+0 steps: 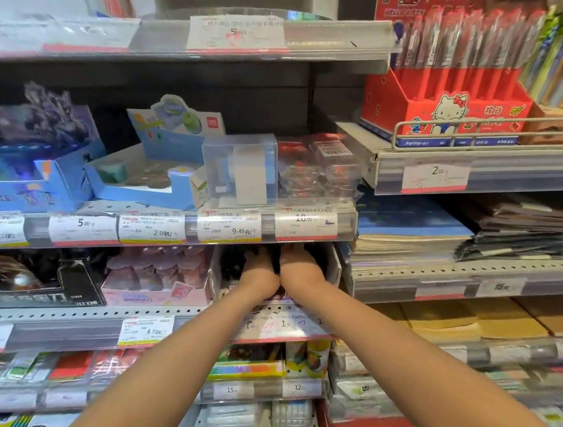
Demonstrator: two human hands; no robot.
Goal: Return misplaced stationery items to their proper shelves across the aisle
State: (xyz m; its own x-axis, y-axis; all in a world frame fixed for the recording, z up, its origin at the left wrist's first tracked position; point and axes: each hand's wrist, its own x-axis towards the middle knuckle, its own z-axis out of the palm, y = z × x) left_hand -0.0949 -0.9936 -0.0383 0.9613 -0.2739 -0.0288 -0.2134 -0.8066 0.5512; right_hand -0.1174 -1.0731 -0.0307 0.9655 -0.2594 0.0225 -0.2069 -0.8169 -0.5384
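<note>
Now both of my hands are pushed side by side into a white box (pixel 331 269) on the shelf. My left hand (pixel 259 273) and my right hand (pixel 299 266) touch each other at the wrists. The fingers are hidden in the dark part of the box, so I cannot tell if they are wide, narrow, or holding something. I cannot see the stationery item; if I have it, it is deep in that box. Just left of the box sits a pink box (pixel 160 281). Right above the box is a price tag (pixel 307 221). I think I am putting something away. Next I should pull my hands out slowly.
</note>
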